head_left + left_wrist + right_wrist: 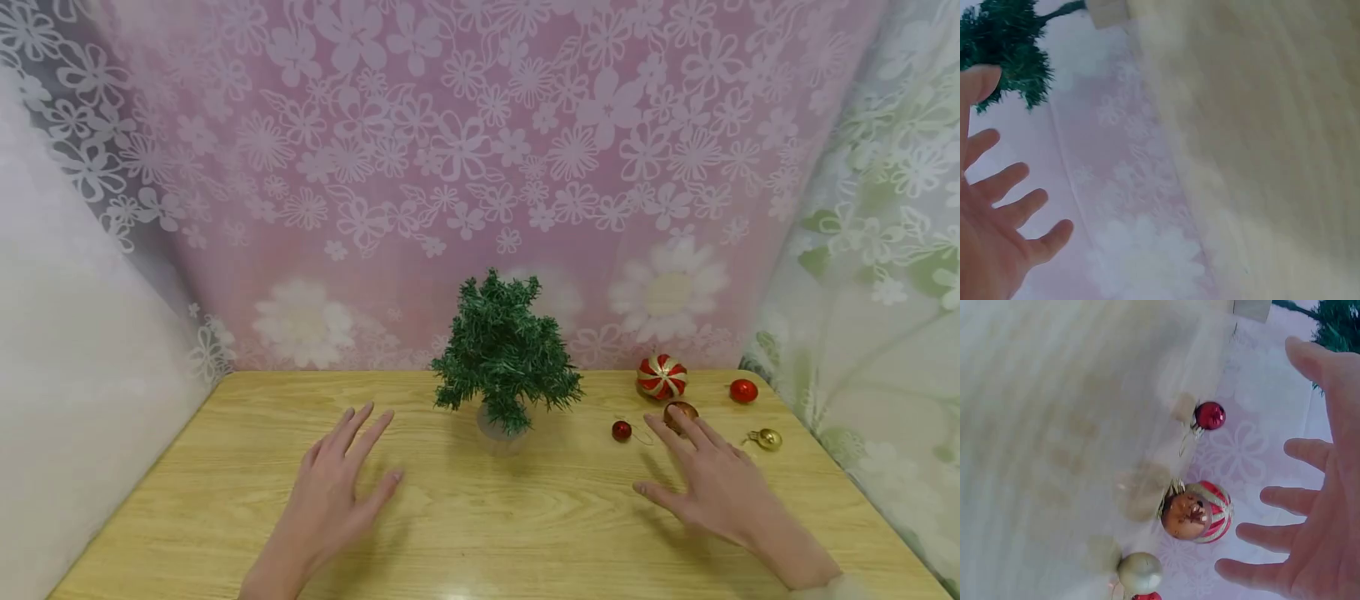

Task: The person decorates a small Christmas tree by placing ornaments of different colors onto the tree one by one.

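Observation:
A small green artificial Christmas tree stands upright on a pale base at the table's back middle. My left hand hovers left of it, fingers spread, holding nothing. On the other side my right hand is also spread and holds nothing, nearest the ornaments. A brown ball ornament lies just beyond its fingertips, partly covered by them in the head view. Around it lie a red-and-gold striped ball, a small dark red ball, a gold ball and a bright red ball.
The wooden table runs back to a pink floral curtain. A white cloth hangs along the left side, a green-and-white patterned one along the right.

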A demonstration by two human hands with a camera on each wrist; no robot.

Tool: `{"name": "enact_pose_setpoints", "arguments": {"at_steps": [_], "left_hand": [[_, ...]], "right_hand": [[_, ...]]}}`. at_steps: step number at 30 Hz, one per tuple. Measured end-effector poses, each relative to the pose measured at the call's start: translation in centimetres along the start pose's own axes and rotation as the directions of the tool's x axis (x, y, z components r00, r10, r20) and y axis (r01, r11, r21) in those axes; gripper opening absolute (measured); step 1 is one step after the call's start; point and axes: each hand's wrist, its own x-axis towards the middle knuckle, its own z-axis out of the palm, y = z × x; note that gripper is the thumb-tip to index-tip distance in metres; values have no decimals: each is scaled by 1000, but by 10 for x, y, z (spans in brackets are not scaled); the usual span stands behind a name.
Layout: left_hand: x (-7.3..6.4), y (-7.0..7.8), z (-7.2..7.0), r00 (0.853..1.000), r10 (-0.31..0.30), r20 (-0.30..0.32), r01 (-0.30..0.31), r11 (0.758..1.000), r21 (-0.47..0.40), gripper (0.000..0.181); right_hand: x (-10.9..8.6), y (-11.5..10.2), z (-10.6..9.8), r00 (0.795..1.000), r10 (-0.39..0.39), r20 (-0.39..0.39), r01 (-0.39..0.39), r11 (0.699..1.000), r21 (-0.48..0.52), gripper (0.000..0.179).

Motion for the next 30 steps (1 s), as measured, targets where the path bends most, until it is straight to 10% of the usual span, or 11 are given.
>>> {"name": "enact_pose_setpoints", "arguments": {"at_steps": [10,30], "left_hand": [[39,26,-4,970,92,-224,-132,977,-170,63],[102,75,2,919,292,-264,-333,934,-126,49]], "right_hand": [[29,27,-4,990,-62,-129,64,998,7,55],[57,69,17,998,-58,30,57,998,40,28]]}}
